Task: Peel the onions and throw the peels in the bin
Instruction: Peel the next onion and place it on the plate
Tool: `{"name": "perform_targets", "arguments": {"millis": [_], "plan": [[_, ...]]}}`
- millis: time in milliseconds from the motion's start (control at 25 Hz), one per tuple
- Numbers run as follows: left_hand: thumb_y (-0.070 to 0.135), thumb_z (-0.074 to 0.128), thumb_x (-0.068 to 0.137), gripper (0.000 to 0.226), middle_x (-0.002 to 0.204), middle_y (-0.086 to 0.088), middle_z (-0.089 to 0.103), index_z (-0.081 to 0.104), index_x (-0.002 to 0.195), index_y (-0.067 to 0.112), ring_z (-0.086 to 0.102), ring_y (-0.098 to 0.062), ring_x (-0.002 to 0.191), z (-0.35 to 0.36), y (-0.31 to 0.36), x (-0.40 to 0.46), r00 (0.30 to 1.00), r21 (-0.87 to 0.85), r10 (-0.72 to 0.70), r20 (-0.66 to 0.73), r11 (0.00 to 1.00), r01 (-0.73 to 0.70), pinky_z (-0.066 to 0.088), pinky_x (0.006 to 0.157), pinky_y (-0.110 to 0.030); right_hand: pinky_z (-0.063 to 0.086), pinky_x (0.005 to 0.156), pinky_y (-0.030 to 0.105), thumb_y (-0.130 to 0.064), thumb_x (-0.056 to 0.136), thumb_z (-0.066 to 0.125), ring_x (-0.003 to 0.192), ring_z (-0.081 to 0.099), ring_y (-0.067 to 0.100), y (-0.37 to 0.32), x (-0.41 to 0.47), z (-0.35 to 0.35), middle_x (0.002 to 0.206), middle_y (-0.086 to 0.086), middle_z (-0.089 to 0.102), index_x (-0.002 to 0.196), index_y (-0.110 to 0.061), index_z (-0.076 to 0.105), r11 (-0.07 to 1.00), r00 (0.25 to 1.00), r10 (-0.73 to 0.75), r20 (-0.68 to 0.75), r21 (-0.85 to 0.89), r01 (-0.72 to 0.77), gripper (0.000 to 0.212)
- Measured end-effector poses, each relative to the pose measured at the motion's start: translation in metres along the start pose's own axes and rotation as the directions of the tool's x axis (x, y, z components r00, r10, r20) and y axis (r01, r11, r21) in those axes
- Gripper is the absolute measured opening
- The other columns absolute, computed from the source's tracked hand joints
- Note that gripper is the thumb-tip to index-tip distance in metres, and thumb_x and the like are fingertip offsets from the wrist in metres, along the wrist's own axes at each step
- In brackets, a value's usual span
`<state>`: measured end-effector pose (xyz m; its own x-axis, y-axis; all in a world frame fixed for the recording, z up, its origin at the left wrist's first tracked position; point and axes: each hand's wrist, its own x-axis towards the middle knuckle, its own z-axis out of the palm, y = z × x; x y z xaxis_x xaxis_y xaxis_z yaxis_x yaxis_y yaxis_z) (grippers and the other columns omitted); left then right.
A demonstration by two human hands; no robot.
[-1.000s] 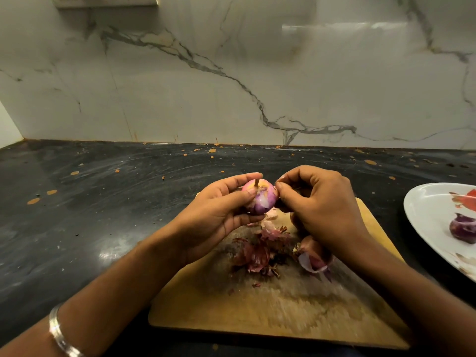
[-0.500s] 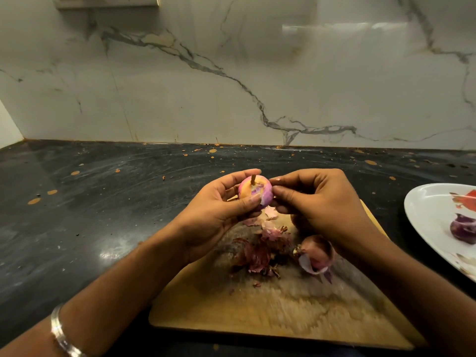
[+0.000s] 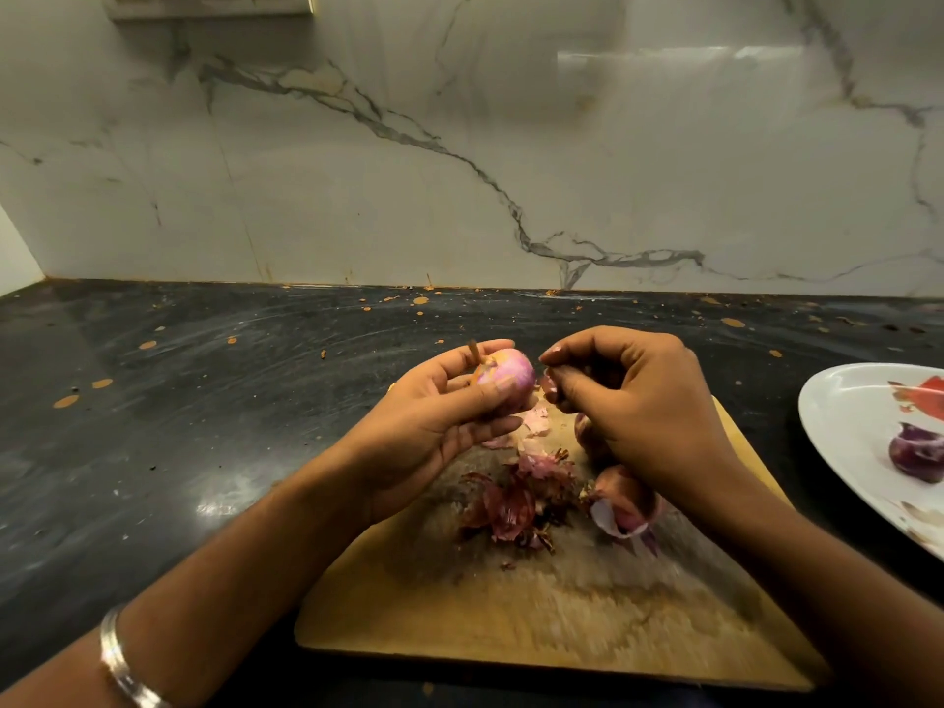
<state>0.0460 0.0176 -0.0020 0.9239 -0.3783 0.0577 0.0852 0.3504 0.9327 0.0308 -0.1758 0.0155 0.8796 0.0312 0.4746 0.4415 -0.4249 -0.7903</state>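
Note:
My left hand (image 3: 434, 426) grips a small pink, mostly peeled onion (image 3: 508, 375) above the far edge of a wooden cutting board (image 3: 536, 615). Its dry stem points up and left. My right hand (image 3: 628, 406) is just right of the onion, fingers curled, pinching a small scrap of peel (image 3: 547, 384). A pile of reddish peels (image 3: 516, 503) lies on the board below the hands. Another onion (image 3: 620, 500) with loose skin rests on the board under my right wrist. No bin is in view.
A white plate (image 3: 848, 421) at the right edge holds a dark purple onion (image 3: 917, 454). The board lies on a black speckled counter (image 3: 204, 426) that runs back to a marble wall. Small peel flakes dot the counter.
My left hand has turned the onion so its stem tilts left. My right hand has pulled a little away to the right with a scrap of peel.

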Motion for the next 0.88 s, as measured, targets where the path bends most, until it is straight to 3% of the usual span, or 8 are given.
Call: {"name": "perform_targets", "arguments": {"millis": [80,200,320,480,600,760,880], "plan": [[0.016,0.063,0.085,0.046,0.119,-0.019,0.069,0.058,0.131,0.009,0.069,-0.029,0.107,-0.0012,0.0006,0.0027,1.0,-0.022,-0.009,-0.022,1.0,0.009,0.061,0.081,-0.032,0.049,0.054,0.015,-0.003,0.09,0.067,0.056,0.066,0.003,-0.0002,0.0002,0.0001,0.066,-0.007,0.072,0.089,-0.02,0.078,1.0,1.0,-0.011,-0.009,-0.03,0.011,0.02],[0.025,0.061,0.085,0.041,0.116,-0.014,0.07,0.063,0.125,0.015,0.067,-0.018,0.097,-0.0021,0.0002,0.0052,0.998,0.007,-0.014,-0.067,1.0,0.015,0.058,0.07,-0.026,0.049,0.054,0.011,-0.004,0.089,0.066,0.059,0.065,-0.001,-0.0026,-0.002,0.0014,0.069,-0.012,0.07,0.089,-0.021,0.078,0.99,0.998,-0.063,0.015,-0.126,0.065,0.021],[0.021,0.056,0.094,0.032,0.125,-0.021,0.065,0.063,0.124,0.014,0.067,-0.023,0.1,-0.0049,-0.0015,0.0073,0.992,-0.047,-0.014,-0.129,0.999,0.008,0.058,0.071,-0.027,0.047,0.057,0.012,-0.002,0.087,0.065,0.064,0.063,0.0,-0.0043,-0.0028,0.0018,0.075,-0.011,0.07,0.083,-0.02,0.077,0.973,0.994,-0.098,0.046,-0.206,0.105,0.022],[0.015,0.054,0.096,0.035,0.121,-0.02,0.063,0.056,0.131,0.011,0.069,-0.021,0.092,-0.004,-0.0016,0.0082,0.987,-0.067,-0.013,-0.163,0.998,0.002,0.059,0.075,-0.029,0.054,0.068,0.028,-0.008,0.082,0.067,0.074,0.064,0.006,-0.0051,-0.0028,0.0039,0.08,-0.007,0.07,0.078,-0.018,0.077,0.947,0.979,-0.115,0.167,-0.278,0.159,0.015],[0.014,0.055,0.094,0.038,0.121,-0.018,0.064,0.055,0.132,0.013,0.068,-0.022,0.09,-0.0016,0.0008,0.0055,0.99,-0.017,-0.01,-0.14,1.0,0.007,0.058,0.077,-0.031,0.053,0.069,0.024,-0.017,0.081,0.075,0.079,0.065,0.004,-0.0045,-0.0039,0.0053,0.084,-0.009,0.07,0.088,-0.019,0.075,0.948,0.974,-0.184,0.134,-0.238,0.212,0.006],[0.023,0.06,0.084,0.044,0.107,-0.01,0.07,0.059,0.127,0.012,0.067,-0.02,0.084,0.0024,0.002,0.0009,0.999,0.036,-0.019,-0.036,0.999,0.02,0.056,0.069,-0.029,0.056,0.077,0.016,-0.017,0.079,0.083,0.09,0.068,0.001,-0.0033,-0.0019,0.0029,0.101,-0.01,0.071,0.108,-0.017,0.07,0.978,0.983,-0.158,0.091,-0.126,0.169,0.032],[0.027,0.061,0.086,0.04,0.103,-0.012,0.07,0.062,0.122,0.01,0.068,-0.021,0.084,0.0033,0.0018,0.0003,1.0,0.021,-0.029,0.0,0.999,0.029,0.057,0.066,-0.026,0.054,0.068,0.013,-0.01,0.077,0.082,0.076,0.069,-0.001,-0.002,-0.0012,0.0014,0.089,-0.007,0.074,0.095,-0.013,0.075,0.984,0.987,-0.157,0.028,-0.082,0.158,0.019]]}}
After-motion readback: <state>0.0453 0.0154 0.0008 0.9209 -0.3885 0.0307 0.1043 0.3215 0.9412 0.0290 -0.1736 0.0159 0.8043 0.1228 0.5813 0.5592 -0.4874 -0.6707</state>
